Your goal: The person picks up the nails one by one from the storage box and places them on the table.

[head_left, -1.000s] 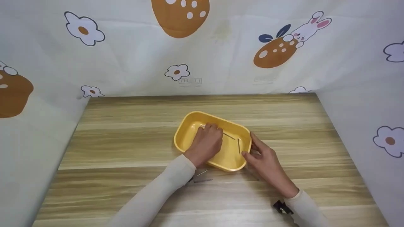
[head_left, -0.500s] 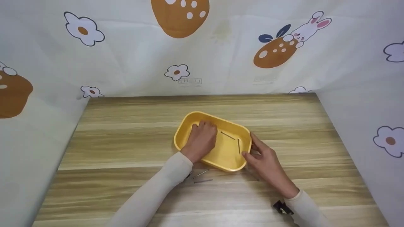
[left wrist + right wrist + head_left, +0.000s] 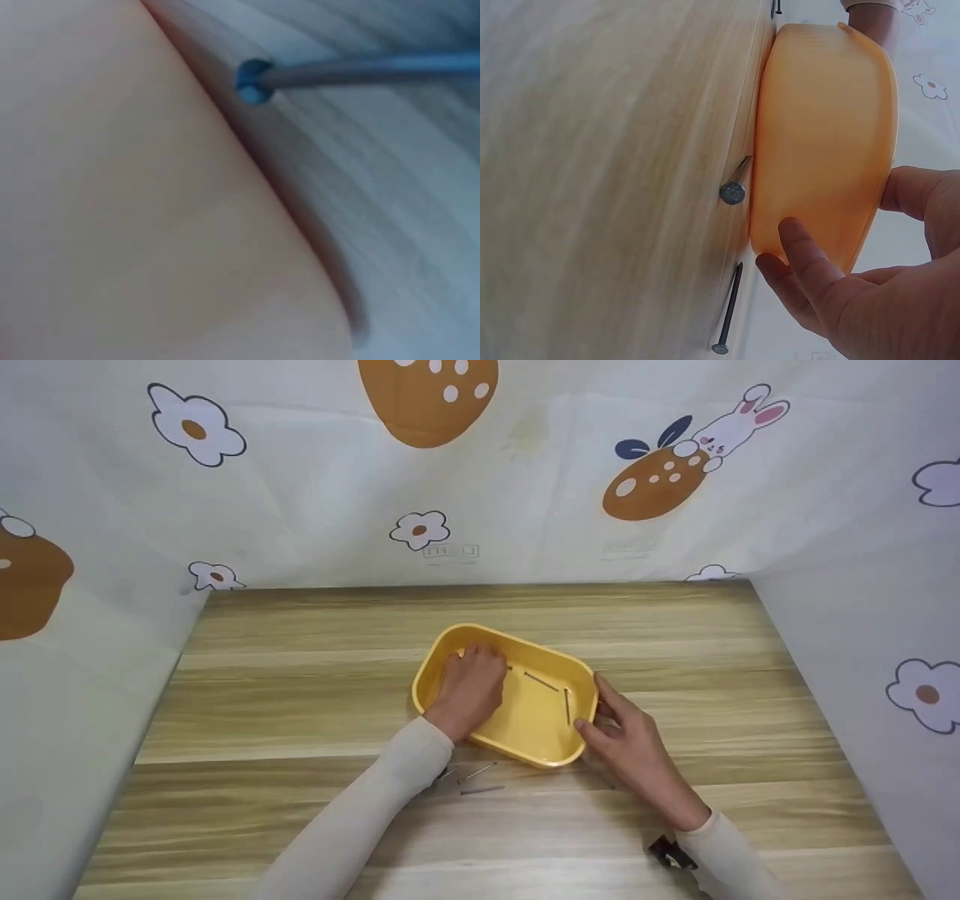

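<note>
A yellow plastic tray (image 3: pixel 525 735) sits at a slant on the wooden table. Inside it lie two nails, one slanted nail (image 3: pixel 541 682) and another nail (image 3: pixel 568 707) near the right end. My left hand (image 3: pixel 471 690) reaches into the tray's left part with bent fingers; its fingertips and anything between them are hidden. Beside its knuckles shows a small dark tip (image 3: pixel 509 667), perhaps of another nail. My right hand (image 3: pixel 637 746) grips the tray's right end, thumb at the rim and fingers against the outer wall (image 3: pixel 825 112), as the right wrist view shows.
On the table in front of the tray lie loose nails, among them one nail (image 3: pixel 481 790) and a second nail (image 3: pixel 477 772). The right wrist view shows a nail head (image 3: pixel 733 193) close to the tray. A patterned cloth (image 3: pixel 525 472) stands behind the table.
My left hand has shifted left inside the tray, uncovering more of the slanted nail and a dark tip beside it. The right hand and the tray stay where they were.
</note>
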Available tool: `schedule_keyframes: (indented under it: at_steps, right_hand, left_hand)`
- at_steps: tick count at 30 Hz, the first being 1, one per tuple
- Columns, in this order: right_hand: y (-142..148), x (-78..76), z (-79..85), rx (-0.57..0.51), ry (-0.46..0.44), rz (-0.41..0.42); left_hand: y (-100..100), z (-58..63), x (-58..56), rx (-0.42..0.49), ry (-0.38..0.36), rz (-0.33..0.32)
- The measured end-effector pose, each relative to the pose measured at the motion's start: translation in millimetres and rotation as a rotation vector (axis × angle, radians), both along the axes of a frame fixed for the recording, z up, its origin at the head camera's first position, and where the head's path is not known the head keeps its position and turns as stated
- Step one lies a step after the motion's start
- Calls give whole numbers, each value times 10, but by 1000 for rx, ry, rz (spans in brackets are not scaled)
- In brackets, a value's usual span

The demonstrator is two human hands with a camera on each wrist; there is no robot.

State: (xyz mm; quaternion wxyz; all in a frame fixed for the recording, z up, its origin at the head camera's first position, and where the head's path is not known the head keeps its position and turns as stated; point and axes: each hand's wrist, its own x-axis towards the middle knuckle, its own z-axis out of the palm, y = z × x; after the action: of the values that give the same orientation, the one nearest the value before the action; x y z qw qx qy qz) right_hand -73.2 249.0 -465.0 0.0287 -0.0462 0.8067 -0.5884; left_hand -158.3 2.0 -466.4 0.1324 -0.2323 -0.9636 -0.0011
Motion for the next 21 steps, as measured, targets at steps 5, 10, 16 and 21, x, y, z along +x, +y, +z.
schedule_keyframes:
  at_steps: [5, 10, 16, 21]
  right_hand:
    - [-2, 0, 0, -10, 7, 2]
    - [1, -6, -15, -4, 0, 0]
    - [4, -5, -13, 4, -1, 2]
    - [2, 1, -3, -16, -6, 1]
  left_hand:
    - [8, 13, -27, -4, -29, 15]
    - [4, 15, -40, -9, -51, 23]
    - [-5, 15, -42, -11, -66, 24]
    - [-11, 19, -35, -10, -69, 16]
